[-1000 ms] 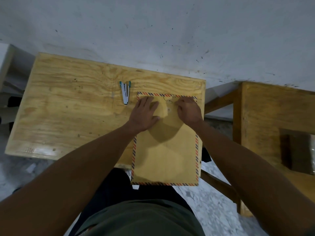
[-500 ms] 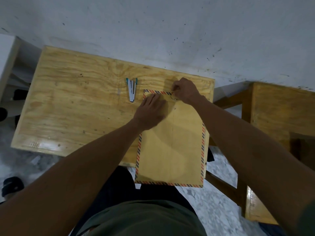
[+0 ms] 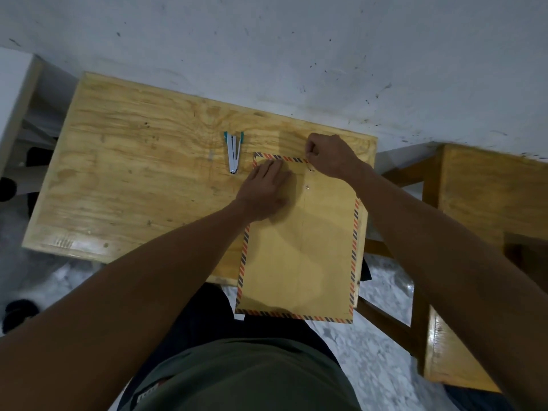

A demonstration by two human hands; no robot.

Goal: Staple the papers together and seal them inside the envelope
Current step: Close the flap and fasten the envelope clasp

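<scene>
A brown envelope (image 3: 299, 247) with a red-and-blue striped border lies flap-side up on the wooden table (image 3: 133, 185), its near end hanging over the table's front edge. Two small metal eyelets (image 3: 309, 178) show near its top. My left hand (image 3: 264, 188) lies flat on the envelope's upper left part and presses it down. My right hand (image 3: 329, 155) is at the envelope's top edge, fingers pinched on what looks like the thin tie string. A white and teal stapler (image 3: 234, 152) lies just left of the envelope. No papers are visible.
A white wall (image 3: 296, 54) runs right behind the table. A second wooden table or bench (image 3: 489, 197) stands to the right across a gap. The wood left of the stapler is bare. My lap is below the envelope's overhanging end.
My right hand has moved from the flap up to the envelope's top edge and closed into a pinch. My left hand has slid slightly and stays flat on the envelope.
</scene>
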